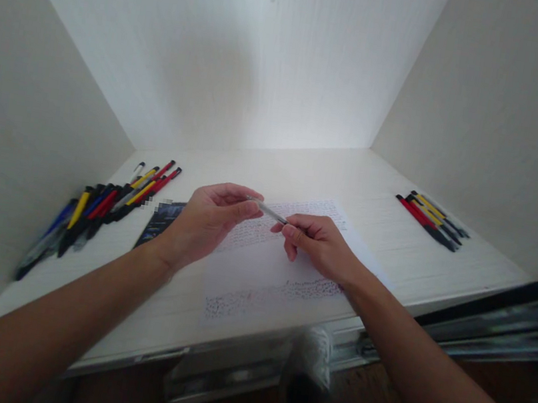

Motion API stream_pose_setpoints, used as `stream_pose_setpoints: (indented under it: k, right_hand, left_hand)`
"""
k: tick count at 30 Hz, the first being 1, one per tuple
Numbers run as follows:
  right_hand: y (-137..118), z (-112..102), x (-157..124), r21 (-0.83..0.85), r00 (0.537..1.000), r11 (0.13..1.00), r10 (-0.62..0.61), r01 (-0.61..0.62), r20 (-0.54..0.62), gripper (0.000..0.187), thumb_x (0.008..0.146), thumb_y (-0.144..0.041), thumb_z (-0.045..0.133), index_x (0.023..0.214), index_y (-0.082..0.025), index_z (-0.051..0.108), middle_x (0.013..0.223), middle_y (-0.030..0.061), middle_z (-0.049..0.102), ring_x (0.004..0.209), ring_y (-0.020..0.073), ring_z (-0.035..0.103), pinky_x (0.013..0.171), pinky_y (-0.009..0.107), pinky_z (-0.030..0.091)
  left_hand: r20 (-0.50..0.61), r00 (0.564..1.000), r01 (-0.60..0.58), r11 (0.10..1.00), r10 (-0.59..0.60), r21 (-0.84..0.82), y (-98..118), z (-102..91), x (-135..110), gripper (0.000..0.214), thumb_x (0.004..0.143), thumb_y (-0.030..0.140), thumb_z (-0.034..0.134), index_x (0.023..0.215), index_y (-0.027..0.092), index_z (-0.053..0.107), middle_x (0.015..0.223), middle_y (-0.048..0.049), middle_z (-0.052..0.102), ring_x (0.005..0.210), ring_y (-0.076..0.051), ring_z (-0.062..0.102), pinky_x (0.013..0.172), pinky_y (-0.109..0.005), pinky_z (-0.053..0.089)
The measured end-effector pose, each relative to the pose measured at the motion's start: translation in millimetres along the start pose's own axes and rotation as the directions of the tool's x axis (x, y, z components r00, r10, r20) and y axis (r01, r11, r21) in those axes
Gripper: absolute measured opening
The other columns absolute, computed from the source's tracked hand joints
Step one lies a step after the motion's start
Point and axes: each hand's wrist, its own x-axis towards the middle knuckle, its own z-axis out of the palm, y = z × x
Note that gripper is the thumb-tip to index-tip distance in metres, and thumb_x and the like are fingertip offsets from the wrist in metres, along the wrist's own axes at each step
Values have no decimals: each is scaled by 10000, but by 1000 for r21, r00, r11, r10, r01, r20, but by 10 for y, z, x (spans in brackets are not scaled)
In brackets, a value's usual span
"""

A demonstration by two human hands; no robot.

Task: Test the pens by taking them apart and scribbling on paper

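**White counter in a bare corner, two hands on one pen**

Head view: pale walls close in on three sides of a white counter. Just above the middle of it, both hands hold one slim, clear-barrelled pen, lifted slightly off a sheet of paper covered in lines of small handwriting.

The left hand has its fingers closed in a pinch around one end of the pen. The right hand has its fingertips closed around the other end. Only the middle of the barrel shows between them.

The pen looks light and rigid, with a smooth barrel that could slip or roll. A pinch near each end, as here, seems the surest hold.

At the far left lies a loose heap of pens in blue, yellow, red and black. A dark booklet sits between that heap and the left wrist. At the far right, a neat row of pens in red, yellow and black lies well apart. Nothing crowds the hands. Below the counter edge the picture is blurred.
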Motion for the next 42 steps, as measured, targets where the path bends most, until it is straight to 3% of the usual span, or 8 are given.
stream_pose_setpoints:
  k: [9, 18, 23, 27, 29, 35, 38, 42]
  right_hand:
    - [3, 48, -7, -203, 994, 979, -56, 35, -99, 335, 987, -341, 532, 710, -193, 651, 650, -25, 598, 624, 112, 524, 642, 280, 380]
    - [-151, -21, -81, 431, 940, 858, 152, -278, 305, 265, 927, -399, 617, 891, -161, 727, 538, -35, 574, 493, 99, 465, 536, 257, 367]
    - [-392, -226, -202, 450, 956, 846, 224, -286, 188, 366, 868, -435, 697, 1101, -158, 744, 713, 39, 707, 602, 133, 578, 607, 280, 452]
    - [-521, -405, -282, 460, 972, 861, 146, -217, 185, 720, 722, -571, 794, 1341, -238, 638, 1175, 129, 718, 880, 227, 671, 722, 348, 511]
    - [-539, -360, -261, 415, 990, 900, 99, -131, 99, 711, 739, -582, 781, 1354, -261, 623, 1138, 104, 724, 854, 210, 664, 706, 338, 512]
    - [-339, -145, -38, 37, 994, 996, 85, -82, -72, 327, 961, -463, 568, 989, -204, 766, 744, 23, 711, 612, 126, 610, 593, 277, 478]
    - [-176, -276, -44, 105, 951, 984, 168, -145, -260, 296, 942, -425, 592, 931, -173, 748, 688, 32, 705, 541, 127, 609, 535, 275, 474]
    - [-91, -399, -165, 285, 937, 920, 319, -270, -143, 377, 937, -474, 591, 1140, -173, 689, 1066, 132, 754, 697, 195, 725, 592, 338, 574]
  left_hand:
    - [-111, 993, -37, 999, 40, 34, 133, 145, -77, 109, 781, 98, 739, 727, 176, 792, 781, -46, 745, 684, -123, 660, 686, -223, 563]
    - [36, 990, -139, 984, 136, 114, 241, 102, -112, 139, 779, 88, 715, 699, 179, 784, 785, -56, 746, 731, -137, 663, 700, -219, 537]
    - [-1, 981, -187, 960, 191, 210, 236, 69, -112, 35, 721, 179, 808, 750, 197, 799, 798, -60, 747, 748, -158, 667, 696, -235, 534]
    - [13, 977, -209, 948, 212, 242, 171, 63, -120, 107, 666, 219, 856, 750, 201, 791, 729, -46, 734, 639, -140, 636, 640, -244, 524]
    - [55, 969, -248, 930, 242, 271, 148, 73, -133, 109, 666, 220, 854, 741, 200, 777, 713, -38, 731, 620, -135, 629, 632, -247, 520]
    - [281, 901, -434, 691, 332, 578, 0, 27, -109, 341, 757, 495, 803, 929, 208, 740, 951, -61, 753, 875, -189, 686, 870, -304, 517]
    - [373, 907, -416, 547, 196, 726, -124, -25, -80, 763, 726, 669, 749, 1287, 166, 628, 1292, -159, 653, 1175, -300, 612, 1057, -423, 433]
    - [545, 832, -472, 383, -106, 794, -199, -72, -100, 976, 778, 761, 613, 1531, 177, 399, 1609, -188, 286, 1486, -419, 228, 1200, -572, 159]
